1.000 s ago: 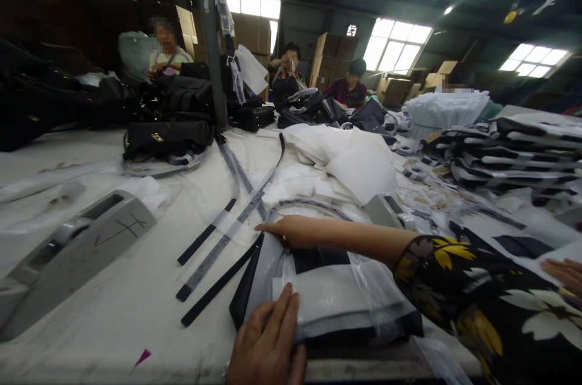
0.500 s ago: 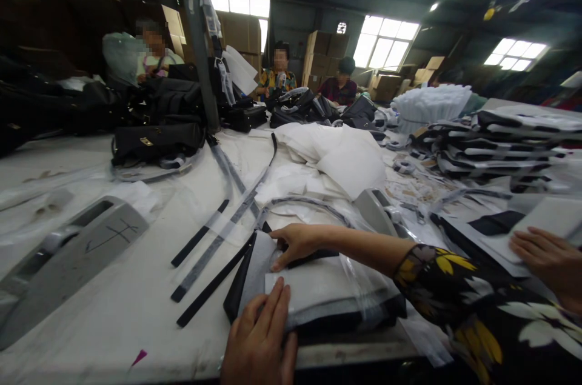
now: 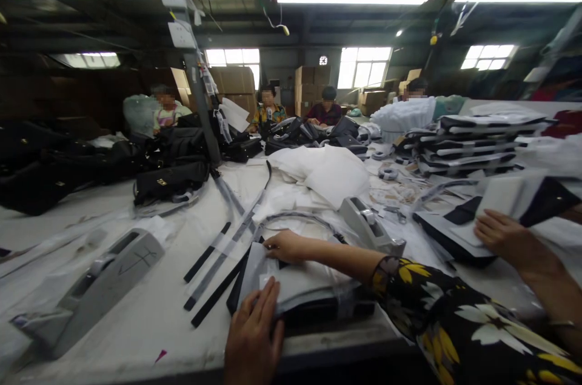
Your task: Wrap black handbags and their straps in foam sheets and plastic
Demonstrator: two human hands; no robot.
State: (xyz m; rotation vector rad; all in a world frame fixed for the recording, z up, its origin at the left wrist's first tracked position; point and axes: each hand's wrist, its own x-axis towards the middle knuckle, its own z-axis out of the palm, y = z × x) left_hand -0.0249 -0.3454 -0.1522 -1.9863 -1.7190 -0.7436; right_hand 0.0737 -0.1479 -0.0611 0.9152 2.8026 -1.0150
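Observation:
A black bag (image 3: pixel 309 314) lies near the table's front edge, with white and pale grey wrapping sheet (image 3: pixel 302 289) over it. My left hand (image 3: pixel 254 327) rests on the sheet's near left corner, fingers stretched out. Across the bag from the right reaches my right hand (image 3: pixel 287 246), in a black floral sleeve (image 3: pixel 436 300). Its fingertips are closed at the wrap's upper left corner. What they pinch is too blurred to name. Beyond the bag curves a wrapped handle (image 3: pixel 302 215).
Grey tape dispensers (image 3: pixel 116 288) (image 3: pixel 370 227) stand left and behind the bag. Black straps (image 3: pixel 220 291) lie beside it. White sheets (image 3: pixel 336 176) are piled behind. At right, another person's hand (image 3: pixel 504 236) handles a second bag (image 3: pixel 468 236). Stacked bags (image 3: pixel 473 142) lie beyond.
The view has tilted up, showing more ceiling. My right fingers and thumb have drawn together at the wrap's corner. The other person's hand has lifted white sheet material at right.

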